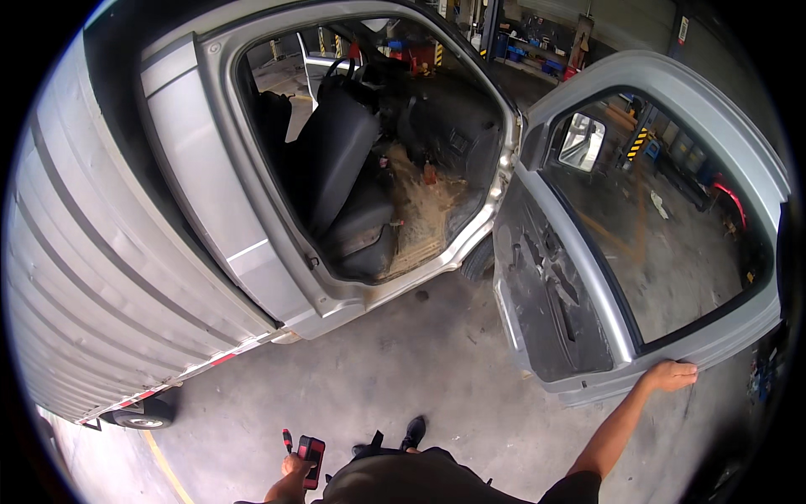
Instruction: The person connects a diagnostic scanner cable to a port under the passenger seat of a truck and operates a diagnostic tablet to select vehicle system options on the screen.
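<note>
1. Right hand (672, 375): arm stretched out to the right; fingers curled over the rear edge of the silver door (631, 323), clamped on it.
2. Door position: swung wide, to the right of the cab (197, 151), joined to it at the front of the opening. Dark inner panel (546, 286) has several cut-outs; the window area gives a view through to the workshop floor. Side mirror (582, 143) visible through it.
3. Left hand (295, 464): low, near the body, well apart from the right; closed on a red-and-black device (311, 462). A slim red-and-black tool (287, 440) stands up beside the device, at the same hand — its lower end is hidden, so grip on it: cannot tell.
4. Cab interior: dark seat (346, 147), backrest tilted; steering wheel beyond it. Footwell floor (420, 210) brown and soiled, small items lying there, too small to identify.
5. Left side: ribbed metal cargo body (101, 277) behind the cab; rear wheel (147, 416) beneath.
6. Surroundings: grey concrete floor (361, 361) — yellow line (168, 466) at lower left; one black shoe (414, 432) below centre. Loaded shelves (537, 55) at the back.
</note>
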Action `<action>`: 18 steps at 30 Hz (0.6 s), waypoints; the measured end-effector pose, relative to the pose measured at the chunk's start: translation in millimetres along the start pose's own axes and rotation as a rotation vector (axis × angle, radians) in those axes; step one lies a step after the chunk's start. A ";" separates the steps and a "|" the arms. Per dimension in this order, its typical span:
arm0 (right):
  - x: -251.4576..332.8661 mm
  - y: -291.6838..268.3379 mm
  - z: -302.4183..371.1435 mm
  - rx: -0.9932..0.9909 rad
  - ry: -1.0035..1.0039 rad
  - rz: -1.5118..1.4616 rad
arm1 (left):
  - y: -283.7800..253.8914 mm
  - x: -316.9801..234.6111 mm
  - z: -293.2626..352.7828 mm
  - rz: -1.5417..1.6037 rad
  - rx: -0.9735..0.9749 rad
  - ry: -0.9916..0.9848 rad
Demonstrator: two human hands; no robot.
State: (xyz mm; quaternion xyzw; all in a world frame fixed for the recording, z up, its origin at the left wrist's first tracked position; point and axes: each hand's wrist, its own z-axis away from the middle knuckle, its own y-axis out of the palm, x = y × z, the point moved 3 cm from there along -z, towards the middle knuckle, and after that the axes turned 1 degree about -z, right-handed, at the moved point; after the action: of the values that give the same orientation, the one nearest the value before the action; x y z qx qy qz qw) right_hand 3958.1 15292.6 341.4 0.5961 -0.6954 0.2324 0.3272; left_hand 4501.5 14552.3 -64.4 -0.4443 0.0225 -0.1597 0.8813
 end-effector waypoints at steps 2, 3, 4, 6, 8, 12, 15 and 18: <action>-34.2 31.0 -32.7 0.000 -0.012 0.045 | -11.3 -42.5 -6.7 0.071 -0.008 0.080; -50.5 35.9 -37.9 0.011 -0.017 0.045 | -15.0 -56.9 -5.3 0.092 -0.004 0.109; -58.7 38.9 -46.2 0.020 -0.018 0.041 | -18.6 -74.3 -6.0 0.085 -0.011 0.159; -65.0 46.3 -46.2 0.024 -0.016 0.003 | -31.3 -124.7 0.4 0.082 -0.025 0.261; -63.1 36.8 -28.8 0.035 -0.008 -0.040 | -47.9 -167.6 10.5 0.033 -0.042 0.327; -8.2 5.2 11.8 -0.015 -0.102 -0.269 | -98.4 -266.6 17.7 0.012 -0.070 0.548; 10.3 -10.7 16.5 -0.059 -0.207 -0.253 | -154.8 -336.0 26.6 0.081 -0.097 0.705; 66.2 -35.3 60.5 -0.076 -0.509 -0.141 | -205.4 -400.4 28.1 0.172 -0.169 0.842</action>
State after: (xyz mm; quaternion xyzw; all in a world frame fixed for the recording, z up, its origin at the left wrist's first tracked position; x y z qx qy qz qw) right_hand 3977.0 15198.3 346.4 0.6697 -0.7202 0.0253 0.1794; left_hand 4073.3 14580.9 74.0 -0.4076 0.4297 -0.2507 0.7657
